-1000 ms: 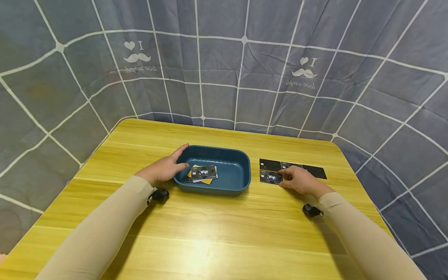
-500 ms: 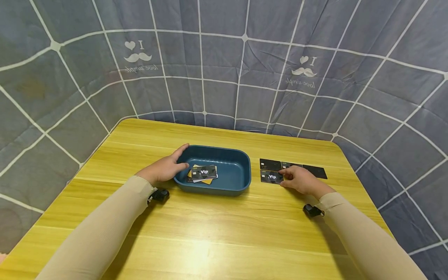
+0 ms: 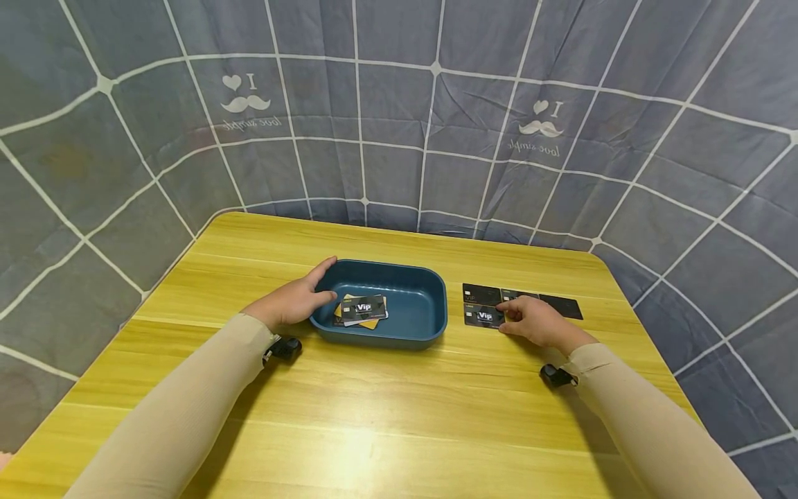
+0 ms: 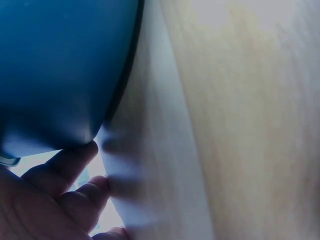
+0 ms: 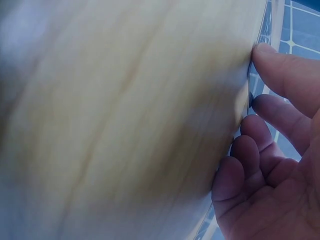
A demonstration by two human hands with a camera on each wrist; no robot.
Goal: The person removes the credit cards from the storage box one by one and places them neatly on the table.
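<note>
**Right hand on the near card, left hand steadying the tray**

The right hand's fingers (image 3: 512,313) lie low and loosely bent on the right end of a black Vip card (image 3: 483,317); whether they pinch its edge or only press on it cannot be told from the head view, and the right wrist view shows just curled fingertips against blurred wood. The card lies flat on the tabletop (image 3: 386,409), just right of the blue tray (image 3: 411,333), with its long axis running left to right, so it stretches from the fingertips toward the tray. The right hand (image 3: 537,323) is plainly the nearer one; its wrist lies close to the tabletop and the forearm angles back toward the person.

Behind that card, farther from the person, a row of black cards (image 3: 520,296) lies flat, also right of the tray.

The left hand (image 3: 289,302) rests against the tray's left end, fingers relaxed, thumb up along the rim and fingertips at the wall. Inside the tray, toward its left side, a small stack of cards (image 3: 363,310) lies with a Vip face up.
</note>
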